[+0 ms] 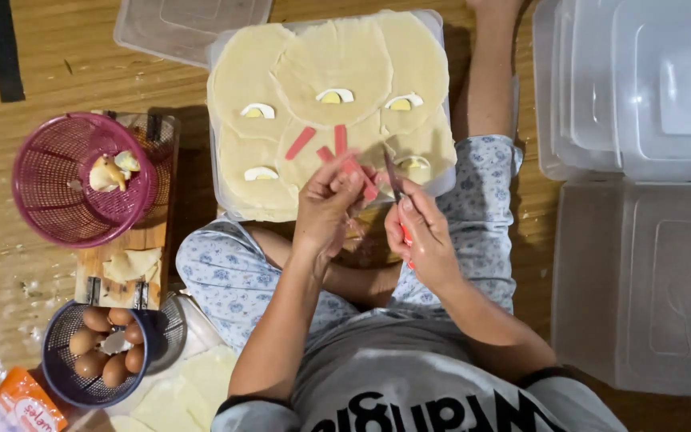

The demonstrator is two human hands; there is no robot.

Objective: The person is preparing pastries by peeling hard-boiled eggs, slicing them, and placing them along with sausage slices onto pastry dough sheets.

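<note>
Warm, dim indoor light from above, soft shadows, mild blur, slight glare on the clear tubs [641, 88].

pale dough rounds [337, 60], pink strips [300, 142], magenta basket [49, 192].

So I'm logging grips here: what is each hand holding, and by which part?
Right hand grips a small red-handled knife by its handle. Left hand pinches a thin pink sausage strip at one end.

Eggs [105, 342] in basket [57, 376], below cutting board [133, 264]
</note>
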